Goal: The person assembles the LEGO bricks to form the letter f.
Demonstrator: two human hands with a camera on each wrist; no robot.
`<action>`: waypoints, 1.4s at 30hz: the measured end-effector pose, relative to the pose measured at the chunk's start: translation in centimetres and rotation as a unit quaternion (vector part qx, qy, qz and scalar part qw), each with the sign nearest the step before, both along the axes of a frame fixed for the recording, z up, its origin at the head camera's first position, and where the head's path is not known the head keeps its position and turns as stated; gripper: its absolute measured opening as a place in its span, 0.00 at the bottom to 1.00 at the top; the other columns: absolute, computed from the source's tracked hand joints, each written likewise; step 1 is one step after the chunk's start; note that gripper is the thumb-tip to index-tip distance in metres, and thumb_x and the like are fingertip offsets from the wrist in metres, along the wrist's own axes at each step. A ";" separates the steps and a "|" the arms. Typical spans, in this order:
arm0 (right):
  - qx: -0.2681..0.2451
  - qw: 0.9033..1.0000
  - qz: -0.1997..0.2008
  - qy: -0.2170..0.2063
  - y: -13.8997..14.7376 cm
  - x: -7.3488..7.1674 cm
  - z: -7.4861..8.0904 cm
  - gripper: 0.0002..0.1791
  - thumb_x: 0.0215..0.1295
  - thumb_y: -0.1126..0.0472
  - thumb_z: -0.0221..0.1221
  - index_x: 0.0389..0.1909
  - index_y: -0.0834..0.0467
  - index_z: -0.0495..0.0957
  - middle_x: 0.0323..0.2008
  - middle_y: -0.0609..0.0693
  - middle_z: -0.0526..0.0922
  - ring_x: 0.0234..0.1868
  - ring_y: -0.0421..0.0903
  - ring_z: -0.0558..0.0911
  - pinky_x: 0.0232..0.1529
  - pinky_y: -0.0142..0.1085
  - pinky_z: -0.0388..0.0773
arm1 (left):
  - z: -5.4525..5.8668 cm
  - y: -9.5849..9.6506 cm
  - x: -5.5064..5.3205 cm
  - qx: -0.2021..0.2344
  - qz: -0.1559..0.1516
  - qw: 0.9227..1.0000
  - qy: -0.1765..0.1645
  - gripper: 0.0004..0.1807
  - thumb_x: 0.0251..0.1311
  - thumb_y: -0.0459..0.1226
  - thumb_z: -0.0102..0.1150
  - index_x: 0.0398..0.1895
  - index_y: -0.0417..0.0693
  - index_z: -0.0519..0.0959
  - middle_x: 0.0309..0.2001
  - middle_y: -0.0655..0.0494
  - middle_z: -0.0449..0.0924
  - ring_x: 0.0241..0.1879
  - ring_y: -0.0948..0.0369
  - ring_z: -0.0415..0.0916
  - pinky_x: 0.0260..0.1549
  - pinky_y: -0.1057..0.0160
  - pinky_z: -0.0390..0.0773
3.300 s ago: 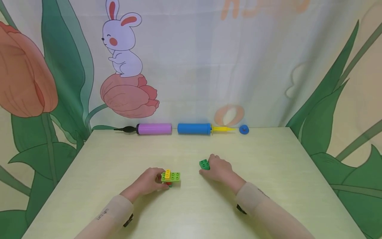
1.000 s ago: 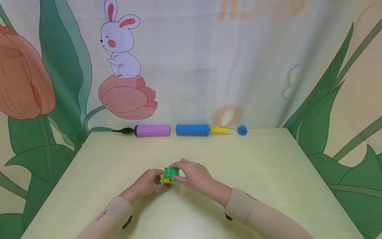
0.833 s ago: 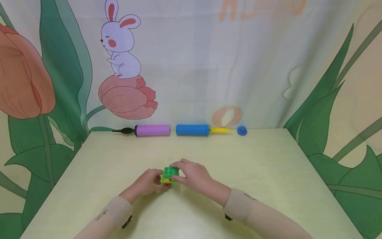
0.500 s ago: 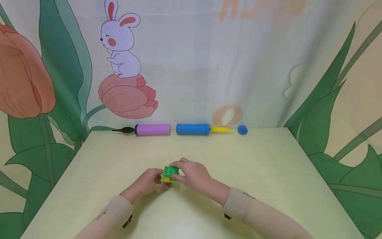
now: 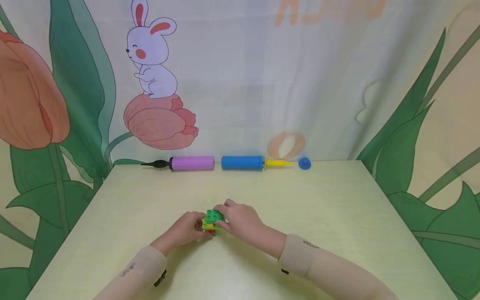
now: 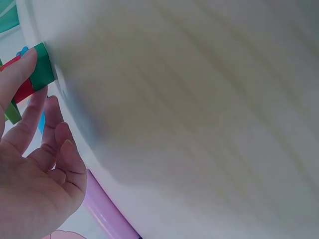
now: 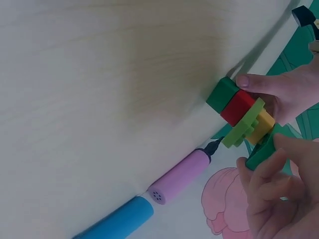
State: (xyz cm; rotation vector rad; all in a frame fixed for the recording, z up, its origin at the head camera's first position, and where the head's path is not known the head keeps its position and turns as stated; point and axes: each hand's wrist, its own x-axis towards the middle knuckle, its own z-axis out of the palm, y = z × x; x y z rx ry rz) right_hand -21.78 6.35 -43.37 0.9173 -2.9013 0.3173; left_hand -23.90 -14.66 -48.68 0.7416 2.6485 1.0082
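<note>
A stack of toy building bricks stands near the table's middle, between both hands. The right wrist view shows it from the side: a dark green brick [image 7: 222, 94] at the bottom, a red brick [image 7: 238, 107], a wider lime plate [image 7: 243, 127] and a yellow brick [image 7: 261, 127]. My left hand [image 5: 185, 228] pinches the lower part, thumb on the red and dark green bricks in the left wrist view. From the right, my right hand [image 5: 243, 221] grips a green brick [image 5: 213, 215] between thumb and fingers, right at the top of the yellow one, slightly tilted.
Along the table's back edge lie a purple pump [image 5: 192, 163] with a black nozzle, a blue pump [image 5: 242, 162] with a yellow nozzle, and a small round blue piece [image 5: 305, 163]. A printed curtain [image 5: 240, 83] hangs directly behind the table [image 5: 318, 200].
My right hand has carried the green brick leftward, onto the top of the stack. Over the last second both hands have stayed nearly still, the left one holding the stack throughout.
</note>
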 end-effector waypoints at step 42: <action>-0.098 0.992 -0.014 -0.075 2.0 -1.1 -1.4 0.24 0.58 0.48 0.68 0.55 0.50 0.78 0.40 0.45 0.81 0.32 0.38 0.76 0.28 0.30 0.72 | -0.1 0.4 0.0 -0.002 0.021 1.000 -0.011 0.15 0.49 0.37 0.74 0.33 0.45 0.76 0.24 0.57 0.71 0.24 0.62 0.66 0.24 0.64 0.68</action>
